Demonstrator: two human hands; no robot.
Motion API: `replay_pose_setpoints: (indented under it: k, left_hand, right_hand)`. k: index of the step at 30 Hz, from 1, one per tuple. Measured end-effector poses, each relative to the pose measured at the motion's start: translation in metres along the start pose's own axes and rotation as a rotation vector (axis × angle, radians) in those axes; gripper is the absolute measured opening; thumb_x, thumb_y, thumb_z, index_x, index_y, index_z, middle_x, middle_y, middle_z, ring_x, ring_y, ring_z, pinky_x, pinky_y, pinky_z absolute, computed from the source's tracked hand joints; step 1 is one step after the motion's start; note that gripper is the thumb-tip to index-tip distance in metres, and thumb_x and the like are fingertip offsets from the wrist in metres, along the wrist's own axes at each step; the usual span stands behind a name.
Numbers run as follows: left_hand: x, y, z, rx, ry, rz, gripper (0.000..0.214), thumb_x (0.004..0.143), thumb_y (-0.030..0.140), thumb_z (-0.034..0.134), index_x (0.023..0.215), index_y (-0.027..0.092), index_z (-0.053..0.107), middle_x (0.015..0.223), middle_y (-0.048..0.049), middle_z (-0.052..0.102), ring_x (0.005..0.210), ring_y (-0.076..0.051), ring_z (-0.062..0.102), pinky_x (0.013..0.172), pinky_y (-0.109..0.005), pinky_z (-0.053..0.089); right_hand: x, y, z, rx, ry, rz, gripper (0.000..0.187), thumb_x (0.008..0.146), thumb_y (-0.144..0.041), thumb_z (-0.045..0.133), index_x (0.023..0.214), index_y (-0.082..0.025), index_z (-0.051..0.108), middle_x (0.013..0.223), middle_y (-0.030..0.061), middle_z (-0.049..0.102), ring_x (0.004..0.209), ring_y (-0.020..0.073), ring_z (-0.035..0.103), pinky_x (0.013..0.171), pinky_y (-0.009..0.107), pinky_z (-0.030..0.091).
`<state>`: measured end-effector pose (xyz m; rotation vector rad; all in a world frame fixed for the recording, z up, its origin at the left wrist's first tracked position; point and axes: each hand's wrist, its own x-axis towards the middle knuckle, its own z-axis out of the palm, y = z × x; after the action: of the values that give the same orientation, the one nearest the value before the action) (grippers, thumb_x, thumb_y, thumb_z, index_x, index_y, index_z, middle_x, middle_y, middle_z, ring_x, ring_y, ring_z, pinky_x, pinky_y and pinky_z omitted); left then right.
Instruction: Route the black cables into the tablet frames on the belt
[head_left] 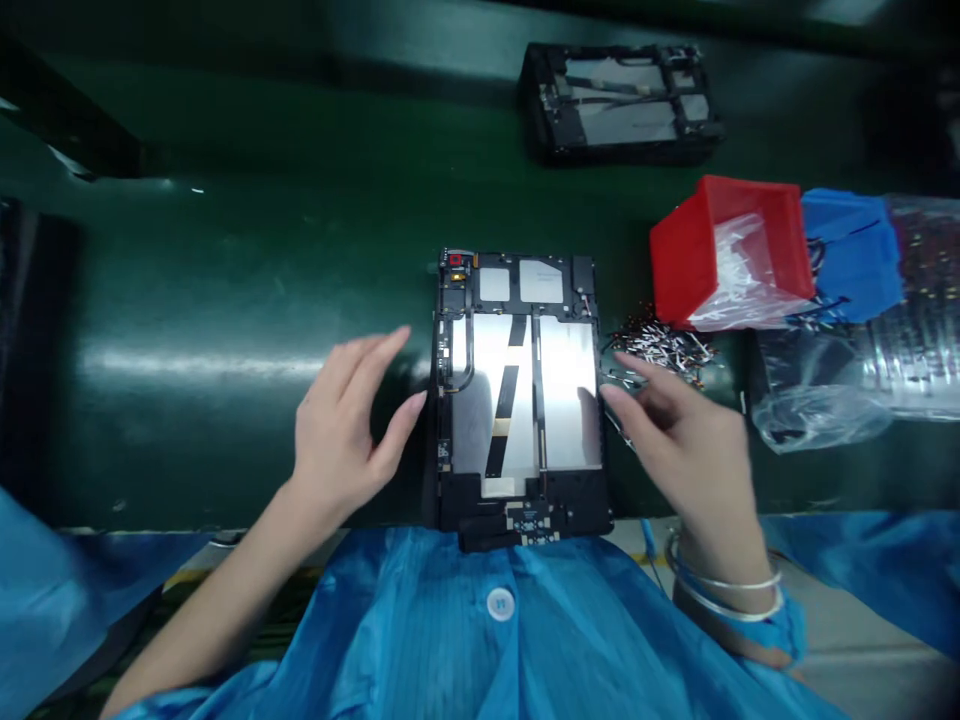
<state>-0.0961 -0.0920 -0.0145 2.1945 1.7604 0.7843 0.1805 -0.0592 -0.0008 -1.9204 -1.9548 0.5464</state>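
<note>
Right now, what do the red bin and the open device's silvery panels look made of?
Red bin: probably plastic, satin-looking, with smooth, evenly colored walls. Silvery panels: likely metallic foil or sheet, smooth and reflective, judging by the bright glare; which one, I can't tell.

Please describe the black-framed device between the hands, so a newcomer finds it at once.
Find the near edge of the glossy dark green worktop, by the blue coat. There, between the bare left hand and bare right hand, lies the rectangular black-framed device with silver panels. Its long sides run front to back; the similar black device farther away lies crosswise.
</note>
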Motion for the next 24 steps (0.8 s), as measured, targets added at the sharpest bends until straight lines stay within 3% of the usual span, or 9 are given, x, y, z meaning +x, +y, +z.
replay_pose_setpoints:
  k: [3,6,8,10,13,15,18,21,24]
  left_hand:
    - [-0.032,0.014,0.001,-0.107,-0.130,-0.129,0.039,0.095,0.038,0.046,0.125,0.015,0.058,0.079,-0.0049,0.069,0.068,-0.019,0.067,0.058,-0.028,0.054]
    - [-0.048,0.026,-0.002,-0.276,-0.202,-0.241,0.055,0.092,0.042,0.053,0.142,0.020,0.044,0.092,-0.0058,0.073,0.072,-0.021,0.070,0.057,-0.028,0.058]
    - [-0.046,0.030,-0.009,-0.457,-0.186,-0.367,0.057,0.091,0.037,0.054,0.146,0.029,0.037,0.111,-0.0069,0.071,0.080,-0.022,0.071,0.060,-0.031,0.061]
    - [-0.036,0.031,-0.016,-0.690,-0.163,-0.474,0.052,0.092,0.033,0.051,0.144,0.033,0.040,0.117,-0.0067,0.069,0.071,-0.020,0.070,0.053,-0.029,0.060]
    - [-0.011,0.018,-0.019,-0.867,-0.036,-0.533,0.047,0.088,0.029,0.059,0.134,0.031,0.054,0.117,-0.0063,0.069,0.062,-0.015,0.065,0.040,-0.023,0.053]
    - [0.014,-0.010,-0.014,-0.849,0.076,-0.515,0.047,0.084,0.027,0.066,0.130,0.027,0.058,0.117,-0.0051,0.068,0.070,-0.016,0.066,0.043,-0.021,0.055]
    - [0.066,-0.083,0.000,-0.740,0.240,-0.350,0.049,0.079,0.036,0.068,0.124,0.019,0.056,0.110,-0.0002,0.068,0.078,-0.018,0.068,0.047,-0.023,0.059]
    - [0.122,-0.161,0.013,-0.552,0.223,-0.119,0.061,0.083,0.060,0.052,0.126,0.018,0.044,0.115,0.0060,0.063,0.092,-0.019,0.068,0.057,-0.032,0.064]
    - [0.159,-0.189,0.019,-0.269,0.257,0.140,0.051,0.092,0.057,0.033,0.129,0.023,0.037,0.122,0.0127,0.059,0.109,-0.019,0.064,0.072,-0.043,0.063]
  right_hand:
    - [-0.013,-0.001,0.010,0.036,-0.146,0.031,0.053,0.086,-0.051,0.053,0.123,-0.014,0.064,0.049,-0.0040,0.053,0.045,0.0133,0.048,0.048,0.025,0.034]
    - [-0.015,-0.013,0.012,0.170,-0.212,0.033,0.054,0.088,-0.048,0.050,0.131,-0.015,0.058,0.049,-0.0056,0.053,0.045,0.0117,0.046,0.048,0.024,0.034]
    - [-0.009,-0.017,0.008,0.314,-0.242,0.025,0.053,0.090,-0.045,0.049,0.134,-0.016,0.055,0.051,-0.0064,0.052,0.046,0.0106,0.044,0.048,0.024,0.033]
    - [0.001,-0.016,0.000,0.484,-0.252,0.009,0.050,0.092,-0.044,0.046,0.133,-0.016,0.056,0.052,-0.0064,0.051,0.047,0.0103,0.042,0.048,0.024,0.034]
    - [0.011,-0.003,-0.016,0.562,-0.137,-0.021,0.042,0.094,-0.042,0.042,0.119,-0.017,0.066,0.057,-0.0036,0.055,0.051,0.0102,0.045,0.051,0.024,0.036]
    - [0.008,0.012,-0.025,0.389,-0.027,-0.019,0.030,0.091,-0.037,0.049,0.102,-0.019,0.071,0.062,-0.0014,0.061,0.054,0.0108,0.048,0.055,0.024,0.037]
    - [-0.007,0.034,-0.030,0.000,-0.006,-0.024,0.013,0.080,-0.023,0.059,0.083,-0.021,0.072,0.067,0.0004,0.065,0.058,0.0131,0.054,0.057,0.025,0.039]
    - [-0.026,0.050,-0.029,-0.251,-0.047,-0.043,0.013,0.077,-0.017,0.058,0.075,-0.021,0.070,0.065,0.0012,0.064,0.060,0.0150,0.056,0.056,0.025,0.038]
    - [-0.038,0.062,-0.028,-0.367,-0.005,-0.004,0.013,0.079,-0.018,0.058,0.074,-0.021,0.070,0.065,0.0015,0.063,0.062,0.0161,0.057,0.055,0.025,0.037]
